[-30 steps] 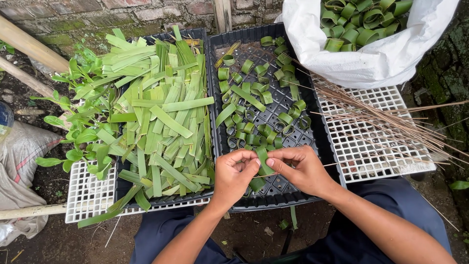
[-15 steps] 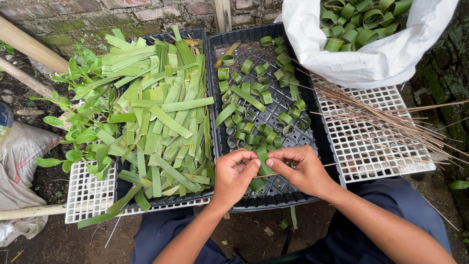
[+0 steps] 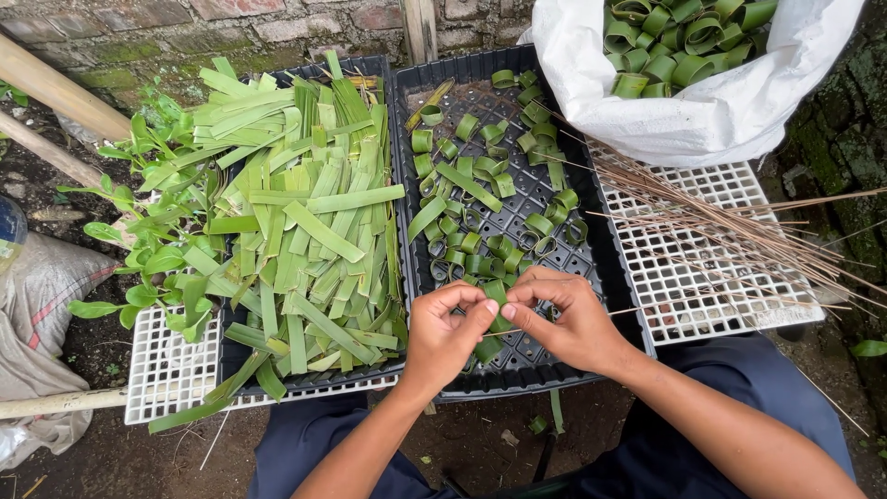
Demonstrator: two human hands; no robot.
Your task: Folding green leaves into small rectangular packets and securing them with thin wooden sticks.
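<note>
My left hand (image 3: 443, 334) and my right hand (image 3: 571, 322) meet over the near end of a black mesh tray (image 3: 605, 242), both pinching one green leaf strip (image 3: 497, 306) between thumbs and fingertips. The strip is bent between the fingers and partly hidden by them. A thin brown stick (image 3: 647, 308) runs from my right fingers out to the right. Several rolled leaf rings (image 3: 480, 185) lie loose in this tray. To the left, a second black tray (image 3: 383, 69) holds a pile of flat cut leaf strips (image 3: 305, 231).
A white sack (image 3: 730, 111) full of rolled leaf rings stands at the back right. A bundle of thin sticks (image 3: 739, 226) lies on a white grid crate (image 3: 702, 277). Leafy plants (image 3: 157, 249), bamboo poles (image 3: 55, 88) and a brick wall border the left and back.
The hands have stayed in the same place over the tray's near end; only the fingers have shifted slightly on the leaf strip.
</note>
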